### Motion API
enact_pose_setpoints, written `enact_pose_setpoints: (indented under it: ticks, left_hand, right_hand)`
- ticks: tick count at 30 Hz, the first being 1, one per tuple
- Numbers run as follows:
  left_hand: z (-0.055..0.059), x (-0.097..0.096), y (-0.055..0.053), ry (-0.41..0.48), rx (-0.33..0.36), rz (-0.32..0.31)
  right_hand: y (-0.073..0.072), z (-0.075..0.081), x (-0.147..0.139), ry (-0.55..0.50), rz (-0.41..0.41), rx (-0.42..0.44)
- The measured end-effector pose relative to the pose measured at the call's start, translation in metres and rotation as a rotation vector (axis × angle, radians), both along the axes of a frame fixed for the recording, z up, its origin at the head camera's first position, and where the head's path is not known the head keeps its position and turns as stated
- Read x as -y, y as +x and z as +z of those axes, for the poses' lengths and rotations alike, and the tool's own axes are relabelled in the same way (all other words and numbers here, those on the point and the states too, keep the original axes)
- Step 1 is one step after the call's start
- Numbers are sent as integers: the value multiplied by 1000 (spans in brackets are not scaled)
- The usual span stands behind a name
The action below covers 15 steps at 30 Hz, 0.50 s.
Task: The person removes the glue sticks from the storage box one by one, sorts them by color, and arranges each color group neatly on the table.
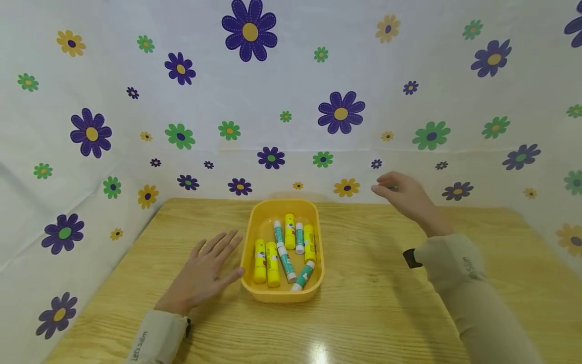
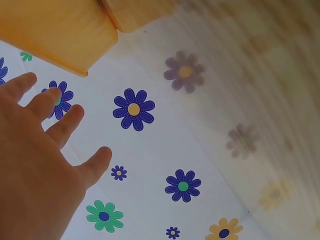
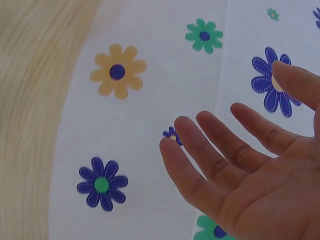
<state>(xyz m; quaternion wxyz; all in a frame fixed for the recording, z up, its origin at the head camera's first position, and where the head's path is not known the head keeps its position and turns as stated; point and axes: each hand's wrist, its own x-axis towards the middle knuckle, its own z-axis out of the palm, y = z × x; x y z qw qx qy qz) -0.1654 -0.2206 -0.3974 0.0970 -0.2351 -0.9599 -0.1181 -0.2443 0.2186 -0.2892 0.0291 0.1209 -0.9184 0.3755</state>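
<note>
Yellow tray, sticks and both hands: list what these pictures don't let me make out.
- Head view: fine lettering on the yellow sticks and teal sticks, too small to read.
- Left wrist view: the tray is cut off by the top edge; its wall hides the contents.
- Left wrist view: left hand, cut off by the left edge.
- Right wrist view: right hand, cut off by the right edge.

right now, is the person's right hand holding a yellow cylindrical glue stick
No, the right hand is open and empty, away from the rounded orange-yellow plastic tray.
</note>
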Motion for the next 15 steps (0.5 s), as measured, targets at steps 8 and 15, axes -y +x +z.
enact_pose_setpoints:
  ticks: [8, 15]
  left_hand:
    - [-1, -1, 0, -8, 41, -31]
    - [-1, -3, 0, -1, 35, -52]
  right_hand:
    - [-10, 5, 27, -50, 44, 56]
    - [-18, 9, 49, -162, 85, 132]
